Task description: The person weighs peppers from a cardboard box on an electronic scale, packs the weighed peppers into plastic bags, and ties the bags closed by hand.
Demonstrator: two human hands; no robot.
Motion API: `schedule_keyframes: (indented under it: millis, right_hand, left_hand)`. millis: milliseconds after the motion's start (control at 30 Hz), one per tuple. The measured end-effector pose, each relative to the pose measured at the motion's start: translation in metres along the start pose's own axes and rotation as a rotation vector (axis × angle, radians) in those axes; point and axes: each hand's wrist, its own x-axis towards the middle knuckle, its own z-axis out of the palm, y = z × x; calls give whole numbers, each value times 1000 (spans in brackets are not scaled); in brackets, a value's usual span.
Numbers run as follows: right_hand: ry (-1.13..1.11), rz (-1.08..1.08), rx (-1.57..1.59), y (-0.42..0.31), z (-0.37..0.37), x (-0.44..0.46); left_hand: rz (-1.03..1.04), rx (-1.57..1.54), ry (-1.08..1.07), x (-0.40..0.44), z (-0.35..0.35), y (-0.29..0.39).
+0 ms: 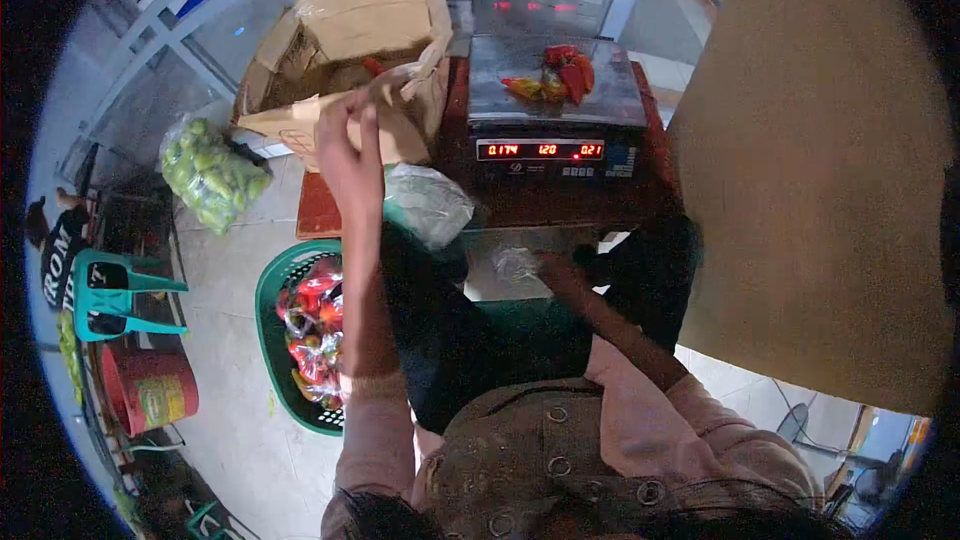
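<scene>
Overhead, the person's left hand [350, 145] is raised before the near wall of the cardboard box [385, 10], fingers bent; whether they grip anything cannot be told. Lower down, the right hand [565, 278] has its fingers closed on a crumpled clear plastic bag [515, 263], just above the lap. Red and orange peppers [572, 76] lie on the scale [622, 105], whose red display reads 0.174, 1.20 and 0.21. Box and scale stand on the reddish worktop [318, 208]; beside the left forearm, a green crate [272, 340] holds bagged peppers [318, 315].
</scene>
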Motion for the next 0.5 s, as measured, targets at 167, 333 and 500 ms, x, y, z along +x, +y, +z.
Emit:
schedule_keyframes:
  millis: [167, 333, 500]
  right_hand:
    - [-57, -140, -282, 91, 53, 26]
    - [170, -207, -305, 55, 29, 25]
    - [278, -174, -77, 8, -18, 46]
  left_hand:
    - [44, 268, -120, 22, 55, -63]
    - [121, 593, -182, 1, 60, -46]
    - [104, 565, -171, -12, 51, -40]
